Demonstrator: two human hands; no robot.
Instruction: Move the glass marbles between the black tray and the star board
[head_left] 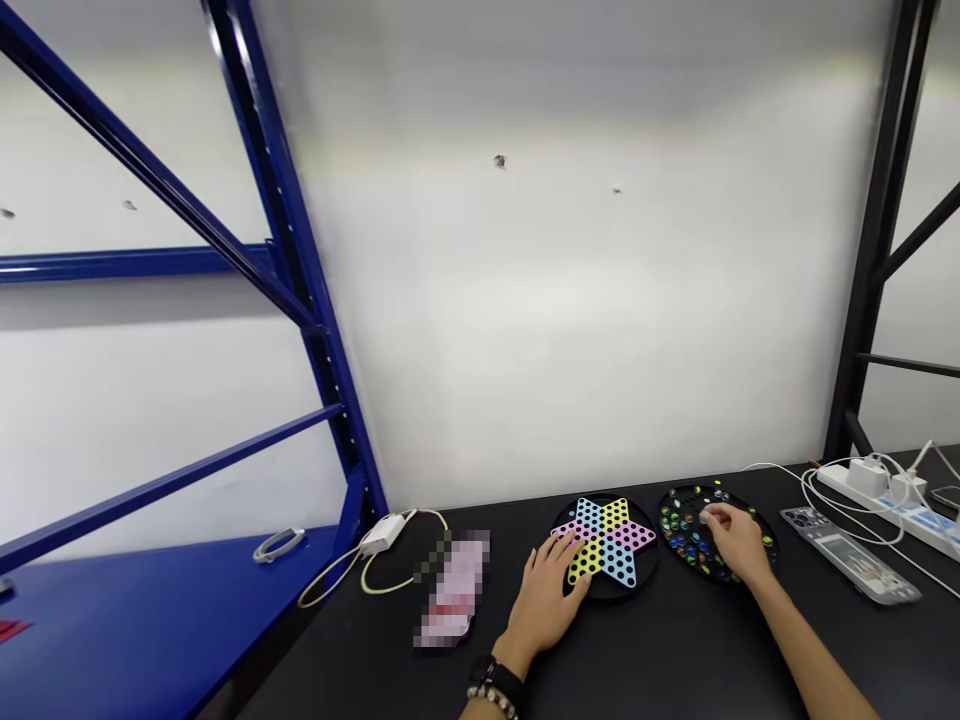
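A round black Chinese checkers board (617, 562) lies on the black table, with a star of pink, blue and yellow sections full of holes. My left hand (551, 595) rests flat on its left side, fingers spread, covering part of the pink and yellow sections. To the right is a round black tray (726, 577) scattered with many coloured glass marbles. Over this tray my right hand (739, 543) is closed in a pinch on a pale, whitish marble (705, 516). No marble can be made out in the star's visible holes.
Left of the board lie a blurred pinkish phone-like item (454, 590) and a white charger (382, 534) with its cable. On the right are a phone in a clear case (847, 555) and a white power strip (900, 505) with tangled cables. A blue rack post (322, 300) stands at left.
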